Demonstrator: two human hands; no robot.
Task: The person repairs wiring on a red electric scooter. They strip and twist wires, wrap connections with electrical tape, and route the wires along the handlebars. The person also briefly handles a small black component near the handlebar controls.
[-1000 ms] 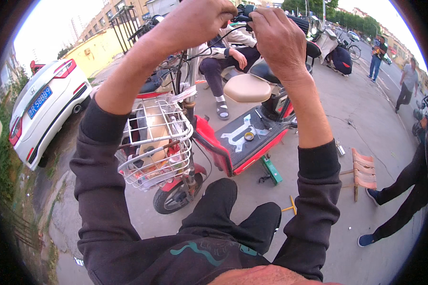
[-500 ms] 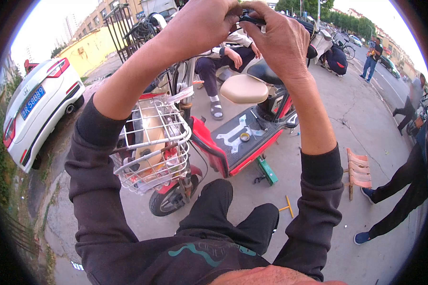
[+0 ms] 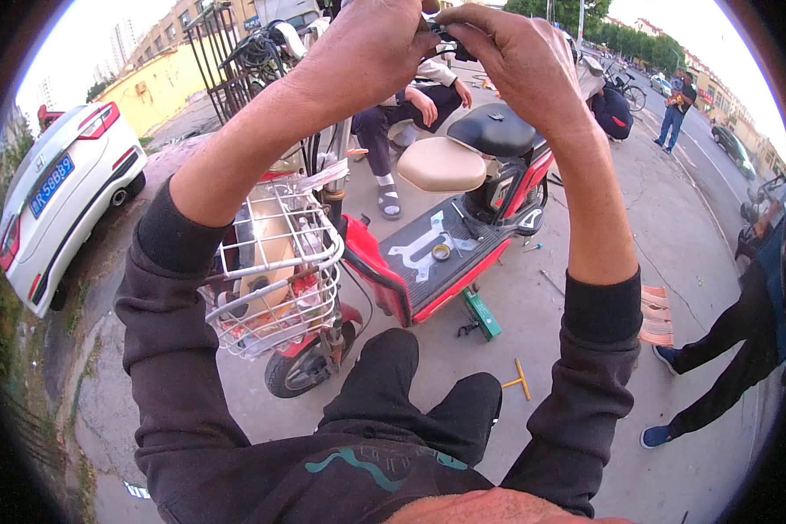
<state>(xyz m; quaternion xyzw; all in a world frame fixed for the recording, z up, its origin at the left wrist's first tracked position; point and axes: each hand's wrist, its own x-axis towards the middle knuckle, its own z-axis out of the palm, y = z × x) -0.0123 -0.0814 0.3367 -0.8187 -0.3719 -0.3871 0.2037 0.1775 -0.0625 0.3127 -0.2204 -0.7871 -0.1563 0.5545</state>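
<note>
Raised high before me, my left hand (image 3: 371,52) and my right hand (image 3: 528,61) are both closed, fingertips pinching a small black part (image 3: 450,44) between them. Its exact kind is hidden by the fingers. Below stands a red electric scooter (image 3: 375,271) with a white wire basket (image 3: 275,262) on its front, holding mixed items. A beige seat (image 3: 441,164) and a black seat (image 3: 495,131) sit behind it. On the grey footboard lie a roll of tape (image 3: 442,252) and a slim dark tool (image 3: 467,222).
A green box-like tool (image 3: 482,314) and a yellow T-handle wrench (image 3: 520,379) lie on the ground. Someone sits beyond the scooter, legs (image 3: 384,166) showing. Another person's dark trousers (image 3: 734,349) are at right, beside a slatted stool (image 3: 657,316). A white car (image 3: 74,196) stands left.
My right hand has turned and its fingers are drawn in closer around the black part. A walker at the far right is no longer distinguishable. The view has shifted slightly.
</note>
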